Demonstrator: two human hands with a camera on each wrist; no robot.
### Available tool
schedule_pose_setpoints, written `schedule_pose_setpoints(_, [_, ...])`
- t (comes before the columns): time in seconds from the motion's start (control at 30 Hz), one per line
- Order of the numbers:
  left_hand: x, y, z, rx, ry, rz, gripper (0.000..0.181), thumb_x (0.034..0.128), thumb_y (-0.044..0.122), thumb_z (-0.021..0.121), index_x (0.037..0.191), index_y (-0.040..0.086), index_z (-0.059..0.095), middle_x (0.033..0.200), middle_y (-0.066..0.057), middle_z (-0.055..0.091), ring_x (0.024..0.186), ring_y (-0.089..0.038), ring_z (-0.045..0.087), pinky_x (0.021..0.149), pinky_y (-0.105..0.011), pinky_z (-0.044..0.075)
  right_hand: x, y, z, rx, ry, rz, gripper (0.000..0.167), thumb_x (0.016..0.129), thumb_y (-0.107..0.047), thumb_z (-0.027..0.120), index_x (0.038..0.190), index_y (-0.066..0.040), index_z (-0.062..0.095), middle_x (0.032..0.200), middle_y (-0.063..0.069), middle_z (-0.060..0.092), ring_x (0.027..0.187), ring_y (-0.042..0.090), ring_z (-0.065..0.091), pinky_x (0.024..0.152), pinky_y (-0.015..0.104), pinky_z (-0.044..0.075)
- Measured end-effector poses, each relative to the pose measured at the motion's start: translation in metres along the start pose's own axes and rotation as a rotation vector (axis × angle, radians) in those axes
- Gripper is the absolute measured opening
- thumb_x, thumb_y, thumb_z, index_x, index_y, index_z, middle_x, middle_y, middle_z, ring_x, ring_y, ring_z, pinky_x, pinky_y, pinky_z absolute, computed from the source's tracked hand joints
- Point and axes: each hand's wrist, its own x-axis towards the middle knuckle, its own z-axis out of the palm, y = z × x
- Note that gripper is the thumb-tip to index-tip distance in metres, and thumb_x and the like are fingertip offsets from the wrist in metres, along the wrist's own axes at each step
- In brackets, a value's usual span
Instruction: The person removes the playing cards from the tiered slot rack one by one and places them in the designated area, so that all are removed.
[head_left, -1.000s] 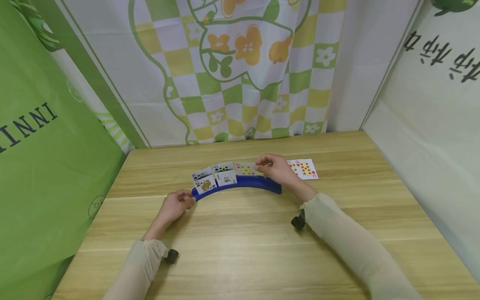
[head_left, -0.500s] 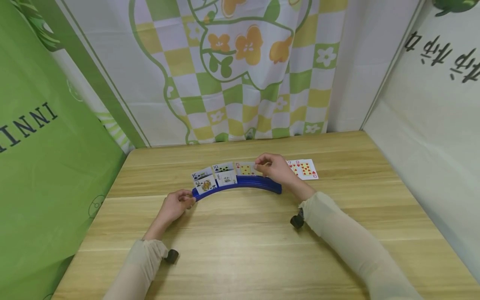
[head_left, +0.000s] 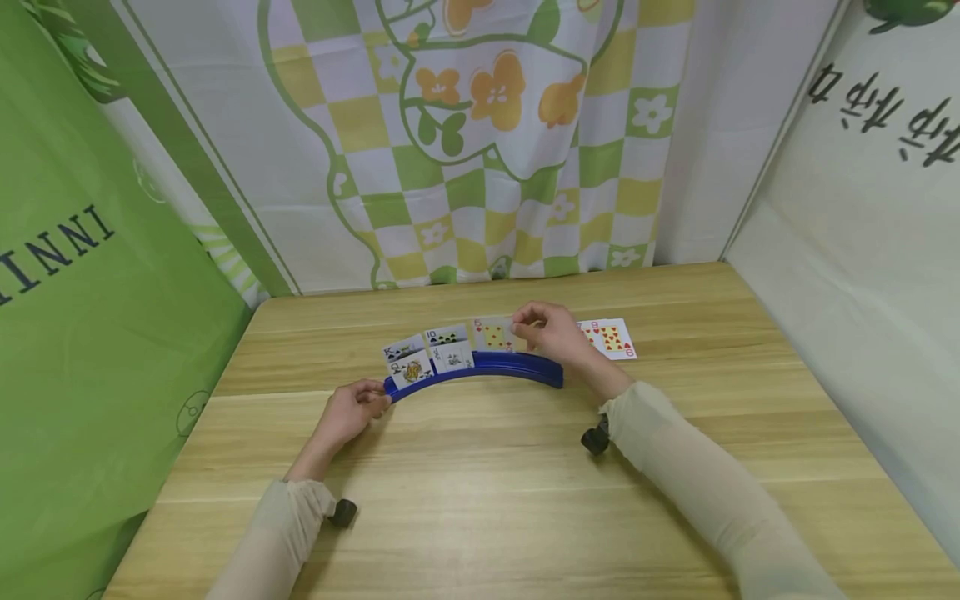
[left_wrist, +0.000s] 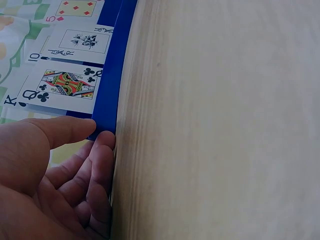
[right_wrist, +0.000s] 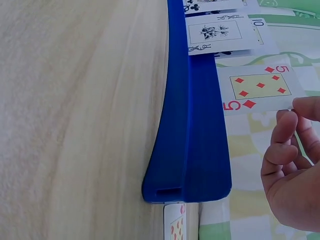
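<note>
A curved blue card holder [head_left: 517, 362] stands on the table. Its left end is pinched between the thumb and fingers of my left hand [head_left: 354, 410]. With thumb and forefinger my right hand [head_left: 555, 337] pinches a corner of the five of diamonds [right_wrist: 260, 86], which stands upright at the holder's back row. In the front row are a queen of clubs [left_wrist: 65, 86] and a joker [right_wrist: 217, 33]. Behind them a king [head_left: 402, 347] and a ten [head_left: 446, 335] show only in part. Whether the five's lower edge sits in the slot, I cannot tell.
To the right of the holder, several red heart cards lie face up on the wooden table [head_left: 465, 500], a nine of hearts [head_left: 613, 337] on top. A patterned curtain [head_left: 487, 208] hangs behind the table's far edge.
My right hand has risen slightly, lifting the five of diamonds a little higher so that more of its face shows. My left hand and the holder have stayed still.
</note>
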Motion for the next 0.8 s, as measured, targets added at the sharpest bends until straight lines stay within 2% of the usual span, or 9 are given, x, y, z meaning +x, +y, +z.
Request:
schedule_pose_setpoints(0.3, [0.0, 0.0, 0.0, -0.001, 0.003, -0.002, 0.036, 0.0933, 0.019, 0.067, 0.123, 0.0, 0.064, 0.093, -0.011, 0.074, 0.071, -0.013, 0.063, 0.061, -0.025, 0.048, 0.001, -0.002, -0.005, -0.032, 0.044, -0.012, 0.014, 0.097, -0.022, 0.064, 0.106, -0.012, 0.067, 0.098, 0.01, 0.066, 0.068, 0.016, 0.058, 0.056, 0.026, 0.044])
schedule_pose_setpoints(0.4, [0.0, 0.001, 0.0, -0.003, 0.002, -0.001, 0.035, 0.0934, 0.019, 0.067, 0.123, 0.0, 0.064, 0.093, -0.011, 0.074, 0.071, -0.013, 0.063, 0.061, -0.025, 0.048, 0.001, -0.003, -0.007, -0.014, 0.049, -0.002, 0.014, 0.097, -0.023, 0.065, 0.106, -0.012, 0.066, 0.095, 0.01, 0.065, 0.069, 0.016, 0.056, 0.059, 0.03, 0.047])
schedule_pose_setpoints(0.53, [0.0, 0.001, 0.0, -0.004, 0.005, 0.001, 0.035, 0.0933, 0.019, 0.067, 0.123, -0.001, 0.064, 0.092, -0.011, 0.074, 0.07, -0.012, 0.062, 0.06, -0.024, 0.048, 0.0, -0.004, -0.01, 0.004, 0.047, 0.012, 0.015, 0.097, -0.022, 0.063, 0.108, -0.011, 0.065, 0.095, 0.006, 0.064, 0.07, 0.015, 0.055, 0.07, 0.041, 0.051])
schedule_pose_setpoints(0.63, [0.0, 0.0, 0.0, -0.003, 0.007, 0.004, 0.035, 0.0931, 0.018, 0.067, 0.122, -0.001, 0.064, 0.091, -0.011, 0.073, 0.07, -0.012, 0.063, 0.06, -0.024, 0.048, 0.0, -0.003, -0.012, 0.014, 0.05, 0.011, 0.016, 0.098, -0.022, 0.062, 0.11, -0.011, 0.065, 0.094, 0.006, 0.064, 0.07, 0.016, 0.054, 0.072, 0.044, 0.051])
schedule_pose_setpoints(0.8, [0.0, 0.0, 0.0, 0.003, 0.006, 0.004, 0.036, 0.0932, 0.019, 0.067, 0.123, -0.001, 0.064, 0.092, -0.011, 0.074, 0.071, -0.012, 0.063, 0.061, -0.024, 0.048, -0.001, -0.004, -0.016, 0.014, 0.054, 0.021, 0.018, 0.099, -0.024, 0.06, 0.112, -0.011, 0.065, 0.095, 0.008, 0.063, 0.07, 0.018, 0.054, 0.064, 0.032, 0.047])
